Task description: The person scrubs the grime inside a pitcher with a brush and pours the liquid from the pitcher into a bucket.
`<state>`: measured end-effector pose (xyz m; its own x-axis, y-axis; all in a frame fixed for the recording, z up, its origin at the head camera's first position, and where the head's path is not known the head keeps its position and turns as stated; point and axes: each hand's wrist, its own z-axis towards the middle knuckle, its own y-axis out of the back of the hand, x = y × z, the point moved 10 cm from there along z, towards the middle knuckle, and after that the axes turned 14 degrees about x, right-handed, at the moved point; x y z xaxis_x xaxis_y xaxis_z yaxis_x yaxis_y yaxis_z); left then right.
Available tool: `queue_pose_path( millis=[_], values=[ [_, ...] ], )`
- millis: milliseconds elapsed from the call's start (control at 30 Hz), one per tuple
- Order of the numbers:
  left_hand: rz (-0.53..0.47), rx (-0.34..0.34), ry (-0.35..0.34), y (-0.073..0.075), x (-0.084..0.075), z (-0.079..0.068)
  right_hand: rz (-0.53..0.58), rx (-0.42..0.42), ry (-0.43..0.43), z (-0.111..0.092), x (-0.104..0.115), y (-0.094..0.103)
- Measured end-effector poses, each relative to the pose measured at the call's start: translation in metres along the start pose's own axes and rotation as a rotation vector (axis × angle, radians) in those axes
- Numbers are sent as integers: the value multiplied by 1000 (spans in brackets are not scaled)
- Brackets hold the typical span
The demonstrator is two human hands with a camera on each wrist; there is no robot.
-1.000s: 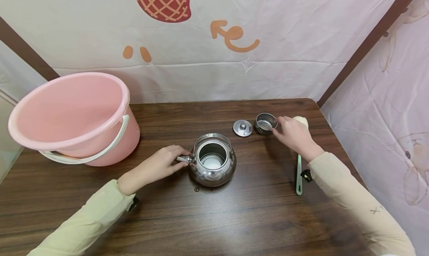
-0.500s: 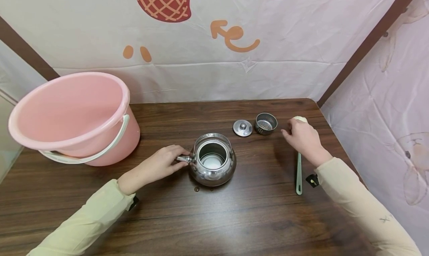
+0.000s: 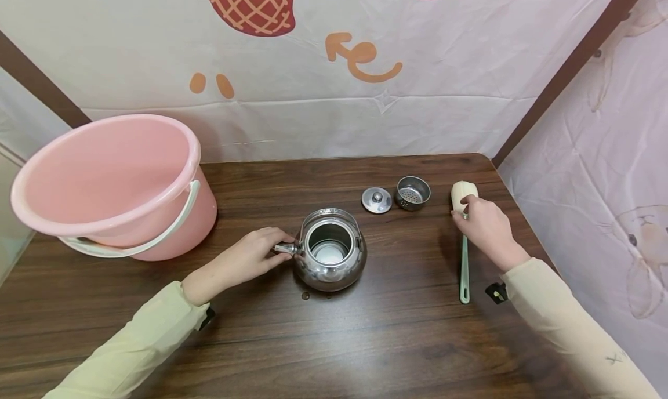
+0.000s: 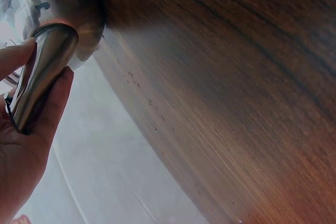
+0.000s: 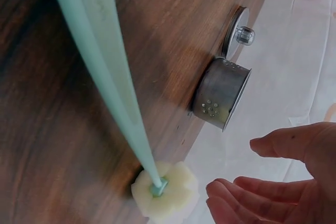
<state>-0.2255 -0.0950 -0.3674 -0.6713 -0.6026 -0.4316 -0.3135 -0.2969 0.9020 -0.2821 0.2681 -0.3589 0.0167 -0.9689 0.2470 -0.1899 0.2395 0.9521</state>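
The left hand (image 3: 245, 257) on the spout (image 3: 286, 247) of a steel kettle (image 3: 329, 278); the right hand (image 3: 485, 225) beside a sponge brush (image 3: 464, 265)

At far left a pink bucket (image 3: 206, 210) stands on the wooden worktop (image 3: 396, 318), its white handle (image 3: 169, 232) hanging at the front; next, the left hand pinches the spout between thumb and fingers; the kettle stands upright, its mouth uncovered; behind it, to the right, a metal lid (image 3: 370, 204) lies with its knob upward, and just beside this stands a perforated strainer (image 3: 413, 193); farther right, the brush lies flat, its pale sponge head (image 3: 461, 192) toward the wall and its green end toward the person; here the right hand has thumb and fingers parted; whether a fingertip touches the sponge, I cannot tell.
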Motion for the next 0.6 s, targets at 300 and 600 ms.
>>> queue_pose_path(
  millis=[300, 600],
  values=[
    [-1, 1, 1, -1, 0, 0, 10, -23, 7, -6, -10, -4],
    [3, 14, 8, -1, 0, 0, 20, 3, -29, -11, -22, -13]
  ],
)
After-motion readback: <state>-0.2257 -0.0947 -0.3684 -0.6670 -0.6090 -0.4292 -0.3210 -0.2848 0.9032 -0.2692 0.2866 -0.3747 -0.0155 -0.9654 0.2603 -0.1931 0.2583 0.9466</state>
